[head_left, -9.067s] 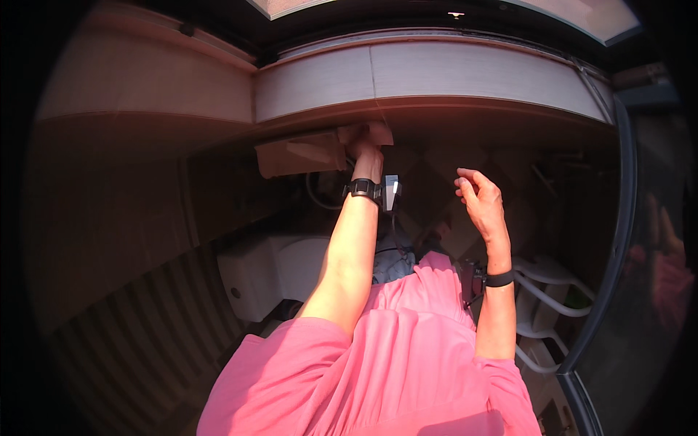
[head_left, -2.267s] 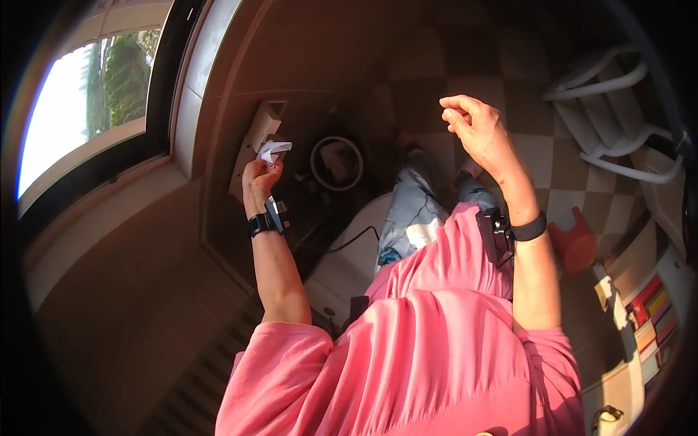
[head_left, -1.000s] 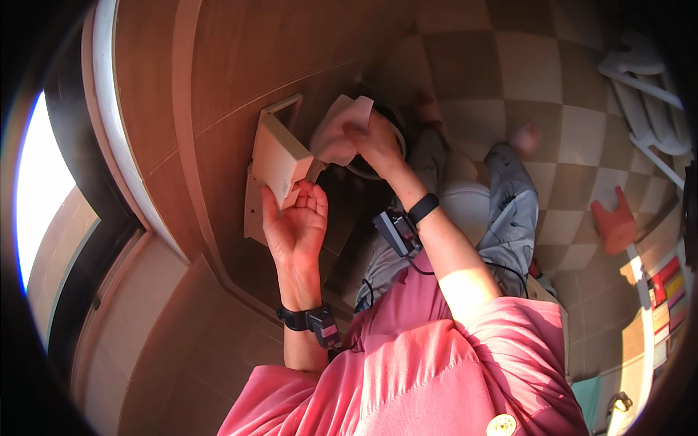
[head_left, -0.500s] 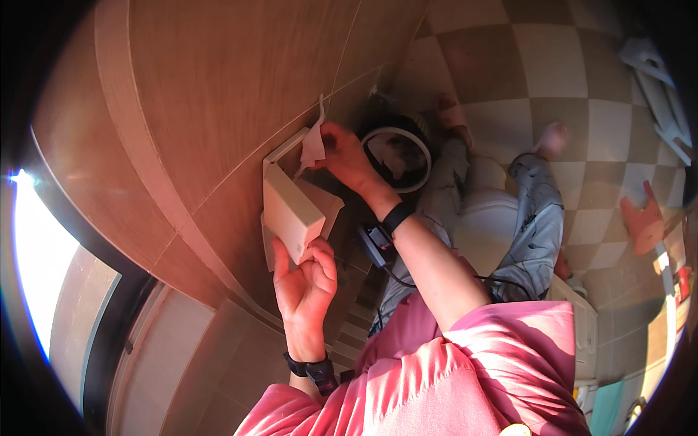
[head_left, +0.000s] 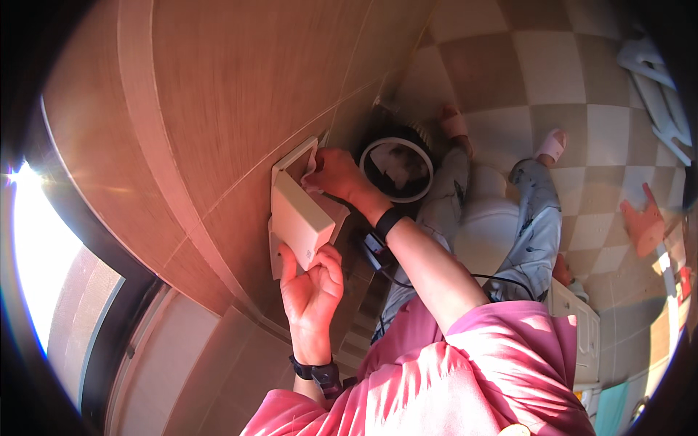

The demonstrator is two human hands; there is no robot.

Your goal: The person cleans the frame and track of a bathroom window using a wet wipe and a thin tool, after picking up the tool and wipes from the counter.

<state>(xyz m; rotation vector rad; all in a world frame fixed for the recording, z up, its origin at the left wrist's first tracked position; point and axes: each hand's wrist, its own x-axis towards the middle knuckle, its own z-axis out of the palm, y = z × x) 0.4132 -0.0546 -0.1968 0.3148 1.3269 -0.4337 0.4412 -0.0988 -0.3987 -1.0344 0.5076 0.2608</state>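
Observation:
A cream box-shaped paper dispenser (head_left: 302,218) is fixed to the wall, its front tilted out from the back plate. My left hand (head_left: 314,294) is closed at the lower corner of that front, thumb on one side and curled fingers on the other. At the dispenser's upper side, my right hand (head_left: 340,174) pinches a crumpled piece of white paper (head_left: 311,166). The fingers partly hide the paper against the opening. Below the right hand, a dark waste bin (head_left: 398,198) with a pale rim has whitish paper inside.
Brown wall tiles (head_left: 240,87) rise behind the dispenser. A bright window (head_left: 36,254) is at the left. My legs in grey trousers (head_left: 534,211) stretch over the checkered floor (head_left: 545,62). A pink-orange plastic piece (head_left: 643,229) and a white frame (head_left: 658,94) lie at right.
My right hand has moved down and inward with the paper, which now lies bunched at the dispenser's upper part. My left hand keeps its hold on the front. The view has shifted slightly.

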